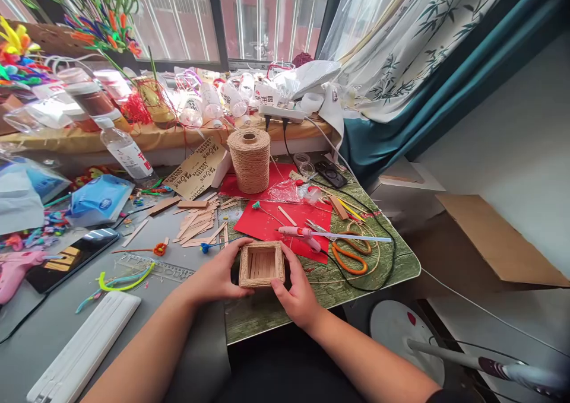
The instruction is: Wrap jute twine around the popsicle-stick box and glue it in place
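Between my two hands is a small square box (262,282), its rim wrapped in twine and its inside lined with wooden craft sticks. Its open top faces me. My left hand (222,274) grips the left side, and my right hand (297,290) holds the right side with the thumb at the front corner. Just behind the box lie red sheets of paper (253,220) with a pink hot glue gun (296,232) on them. Orange-handled scissors (356,257) rest to the right. A big spool of twine (249,162) stands upright farther back.
Loose craft sticks (198,222) and a clear ruler (155,266) lie left of the box. A phone (71,260), a second pink glue gun (18,269) and a white long case (84,346) are farther left. A black cord (392,254) loops near the right table edge.
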Tool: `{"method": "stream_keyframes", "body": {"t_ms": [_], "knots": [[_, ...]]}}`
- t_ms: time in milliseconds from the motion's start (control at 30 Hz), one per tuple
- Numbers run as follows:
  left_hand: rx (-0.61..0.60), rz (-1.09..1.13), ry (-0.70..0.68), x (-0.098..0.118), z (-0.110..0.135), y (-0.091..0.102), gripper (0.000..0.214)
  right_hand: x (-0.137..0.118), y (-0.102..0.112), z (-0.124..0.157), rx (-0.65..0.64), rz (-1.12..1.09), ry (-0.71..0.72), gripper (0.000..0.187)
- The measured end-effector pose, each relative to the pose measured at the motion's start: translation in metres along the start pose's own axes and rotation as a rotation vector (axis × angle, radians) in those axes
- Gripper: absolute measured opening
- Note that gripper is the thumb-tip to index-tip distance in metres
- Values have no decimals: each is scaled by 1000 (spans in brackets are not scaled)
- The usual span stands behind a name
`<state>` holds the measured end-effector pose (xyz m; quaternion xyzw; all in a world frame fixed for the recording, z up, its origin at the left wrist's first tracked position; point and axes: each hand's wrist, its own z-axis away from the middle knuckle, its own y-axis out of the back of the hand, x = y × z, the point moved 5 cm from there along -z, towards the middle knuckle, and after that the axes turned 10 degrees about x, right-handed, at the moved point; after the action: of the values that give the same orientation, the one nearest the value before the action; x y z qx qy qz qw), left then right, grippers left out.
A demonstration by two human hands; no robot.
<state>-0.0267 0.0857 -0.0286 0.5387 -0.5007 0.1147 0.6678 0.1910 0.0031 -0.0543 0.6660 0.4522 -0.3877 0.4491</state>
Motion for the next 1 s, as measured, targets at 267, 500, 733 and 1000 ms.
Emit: {"method": "stream_keyframes", "body": {"t_ms": [267,500,733,1000], "knots": [[-31,-57,-9,-7,3,-5,143,1,-2,3,-18,-14,-23,82],[25,301,-112,-7,-1,22,119,6,5,-2,-82,40,-37,116],[653,205,96,-33,6,74,35,12,24,-1,-66,-62,-55,100],[-4,-477,25,-11,1,15,39,11,19,-2,-1,-75,-110,98]]}}
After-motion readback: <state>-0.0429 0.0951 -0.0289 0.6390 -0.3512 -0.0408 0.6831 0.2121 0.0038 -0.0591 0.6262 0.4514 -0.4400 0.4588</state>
